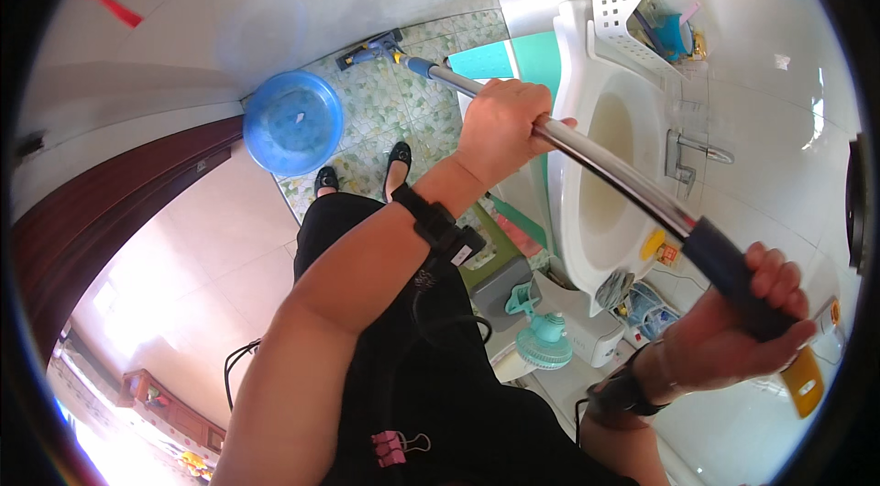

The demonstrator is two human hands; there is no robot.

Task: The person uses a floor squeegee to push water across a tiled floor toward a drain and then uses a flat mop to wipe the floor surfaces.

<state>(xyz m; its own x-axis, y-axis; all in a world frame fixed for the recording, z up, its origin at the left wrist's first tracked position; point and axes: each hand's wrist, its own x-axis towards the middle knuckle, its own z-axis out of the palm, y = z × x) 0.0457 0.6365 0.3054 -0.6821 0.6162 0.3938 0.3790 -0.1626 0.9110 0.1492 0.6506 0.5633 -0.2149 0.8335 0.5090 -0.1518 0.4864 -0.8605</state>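
Observation:
Both my hands hold a long mop with a steel pole (pixel 612 166). My left hand (pixel 509 118) is closed around the middle of the pole, in front of the washbasin. Lower right, my right hand (pixel 742 324) wraps the dark grip at the pole's end, its fingers partly around it. The blue-and-grey mop head (pixel 371 49) rests on the patterned floor tiles at the foot of the wall. Just left of it stands a round blue plastic basin (pixel 293 121) with a small pale patch inside.
A white washbasin (pixel 574 211) with a metal faucet (pixel 687 152) stands at right, under a perforated white shelf (pixel 629 4). A mint-green fan (pixel 543 341) is below it. A dark wooden door frame (pixel 130 211) runs along the left. My shoes (pixel 399 156) stand near the basin.

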